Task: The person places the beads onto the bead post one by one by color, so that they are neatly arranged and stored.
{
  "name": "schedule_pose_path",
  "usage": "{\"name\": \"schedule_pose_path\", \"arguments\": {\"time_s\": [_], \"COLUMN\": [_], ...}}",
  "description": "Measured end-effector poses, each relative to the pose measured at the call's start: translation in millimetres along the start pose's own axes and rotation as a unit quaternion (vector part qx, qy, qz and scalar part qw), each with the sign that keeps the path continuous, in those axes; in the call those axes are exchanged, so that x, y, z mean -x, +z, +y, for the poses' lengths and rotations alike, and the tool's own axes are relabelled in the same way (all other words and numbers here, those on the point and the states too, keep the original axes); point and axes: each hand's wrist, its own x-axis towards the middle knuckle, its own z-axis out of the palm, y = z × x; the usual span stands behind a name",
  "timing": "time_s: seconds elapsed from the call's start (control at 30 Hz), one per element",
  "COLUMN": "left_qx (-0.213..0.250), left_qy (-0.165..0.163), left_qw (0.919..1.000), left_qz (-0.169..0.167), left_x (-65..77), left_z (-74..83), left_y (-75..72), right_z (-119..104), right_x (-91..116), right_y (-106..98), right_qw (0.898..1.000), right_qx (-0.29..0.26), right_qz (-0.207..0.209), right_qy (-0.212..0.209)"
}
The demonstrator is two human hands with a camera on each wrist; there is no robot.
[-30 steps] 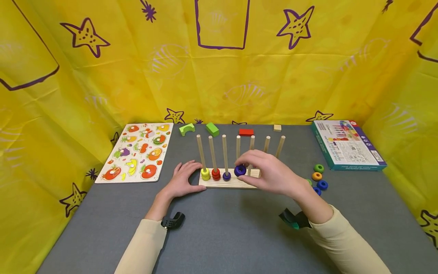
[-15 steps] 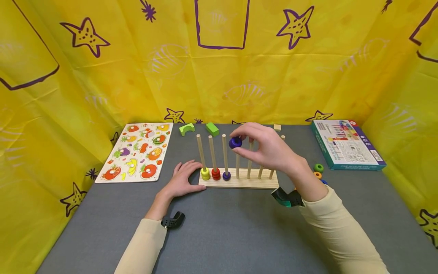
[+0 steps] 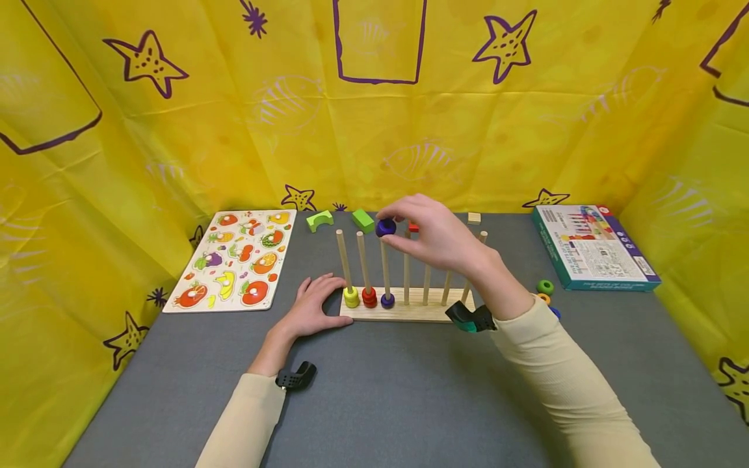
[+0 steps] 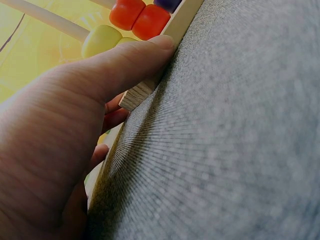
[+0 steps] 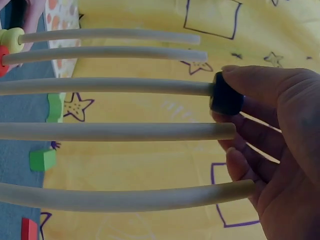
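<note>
A wooden peg stand (image 3: pixel 421 314) with several upright pegs lies across the middle of the table. Yellow rings (image 3: pixel 351 298) sit on its leftmost peg, red rings (image 3: pixel 369 298) on the second and a purple ring (image 3: pixel 387 301) on the third. My left hand (image 3: pixel 316 310) holds the stand's left end, thumb along the front edge and fingers behind. Between thumb and fingertips, my right hand (image 3: pixel 435 234) pinches another purple ring (image 5: pixel 227 95) right at the tip of the third peg (image 5: pixel 125 86).
Loose rings, including a green ring (image 3: pixel 545 286), lie to the right, partly hidden by the right arm. A boxed game (image 3: pixel 597 247) stands beyond them. At left is a fruit puzzle board (image 3: pixel 234 260). Behind the stand are a green arch block (image 3: pixel 320 221), a green block (image 3: pixel 363 221) and others.
My right hand has lifted the purple ring from low over the stand and carried it up and left to the third peg's top. The left hand has stayed in place.
</note>
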Motion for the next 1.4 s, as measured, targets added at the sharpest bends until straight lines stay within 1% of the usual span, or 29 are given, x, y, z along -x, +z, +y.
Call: {"name": "schedule_pose_path", "arguments": {"time_s": [0.1,0.23,0.33,0.47,0.63,0.73,0.83,0.93,1.03,1.17,1.4], "left_qx": [0.000,-0.001,0.000,0.001,0.004,0.003,0.001,-0.001,0.000,0.002,-0.006], "left_qy": [0.001,0.003,0.003,0.004,0.002,0.000,0.000,0.001,0.001,-0.001,0.006], "left_qw": [1.0000,1.0000,1.0000,1.0000,1.0000,1.0000,1.0000,1.0000,1.0000,1.0000,0.9999], "left_qz": [0.001,0.003,0.002,0.002,0.000,-0.001,0.000,0.005,0.007,0.006,0.011], "left_x": [-0.4,-0.4,-0.3,-0.2,-0.1,-0.5,-0.8,-0.9,-0.9,-1.0,-1.6], "left_z": [-0.5,-1.3,-1.2,-1.1,-1.0,-0.6,-0.2,1.1,3.4,4.1,1.3], "left_y": [0.4,0.6,0.6,0.9,1.0,0.5,-0.4,-1.5,-2.3,-1.9,0.5], "right_z": [0,-1,-1,-1,-3,-6,-9,-12,-14,-15,-8], "right_x": [-3,-7,-8,-6,0,7,16,27,39,54,76], "right_y": [1,1,1,1,-1,-3,-3,2,9,22,48], "right_qw": [1.000,0.998,0.997,0.997,0.998,0.999,1.000,0.997,0.994,0.995,0.997], "right_qx": [0.016,0.042,0.050,0.048,0.027,0.013,0.002,-0.009,-0.019,-0.031,-0.054], "right_qz": [-0.022,-0.050,-0.062,-0.063,-0.047,-0.029,-0.003,0.022,0.024,0.005,-0.032], "right_qy": [0.014,0.016,0.019,0.023,0.020,0.005,-0.031,-0.077,-0.102,-0.097,-0.052]}}
